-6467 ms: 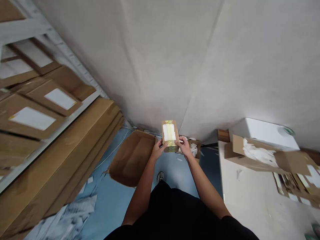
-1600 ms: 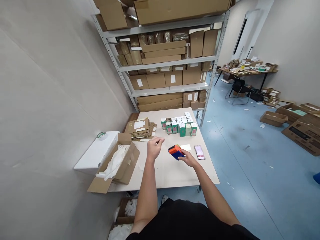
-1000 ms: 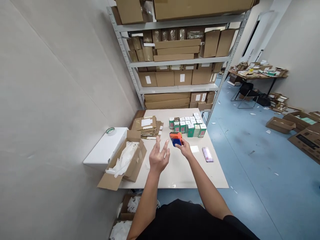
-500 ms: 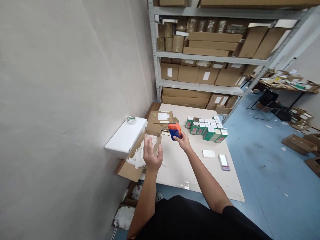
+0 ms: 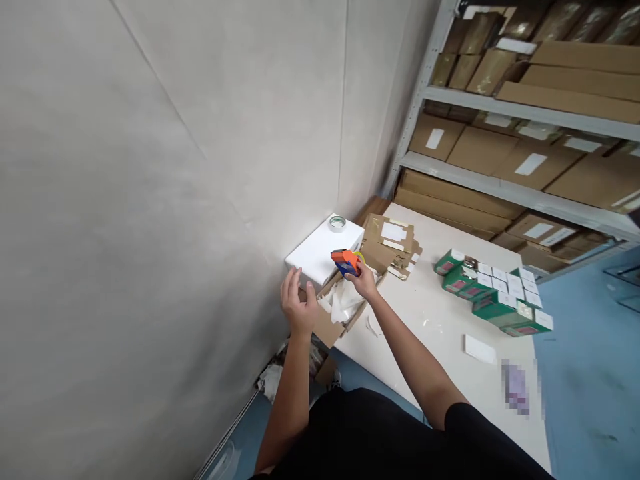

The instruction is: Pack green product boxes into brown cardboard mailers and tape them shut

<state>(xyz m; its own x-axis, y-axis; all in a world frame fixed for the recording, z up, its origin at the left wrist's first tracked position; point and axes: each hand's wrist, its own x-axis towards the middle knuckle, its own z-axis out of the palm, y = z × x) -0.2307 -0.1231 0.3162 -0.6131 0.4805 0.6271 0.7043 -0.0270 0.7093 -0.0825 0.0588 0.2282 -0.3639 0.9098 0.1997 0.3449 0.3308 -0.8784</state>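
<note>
My right hand (image 5: 364, 283) is closed round an orange and blue tape dispenser (image 5: 346, 261), held in the air over an open cardboard box (image 5: 334, 322) stuffed with white wrapping. My left hand (image 5: 297, 304) hovers just left of that box with fingers loosely spread and nothing in them. Behind the dispenser stands a white foam box (image 5: 316, 254) with a roll of tape (image 5: 337, 221) on its top.
A stack of flattened cardboard mailers (image 5: 390, 242) lies on the white table (image 5: 440, 324). Several green and white small boxes (image 5: 495, 300) stand in rows further right, with a white card (image 5: 479, 348) near them. Metal shelving (image 5: 520, 193) holds cartons. A wall is close on the left.
My view has swung left toward the wall. My right hand carried the tape dispenser from over the table to above the open box. My left hand dropped beside that box.
</note>
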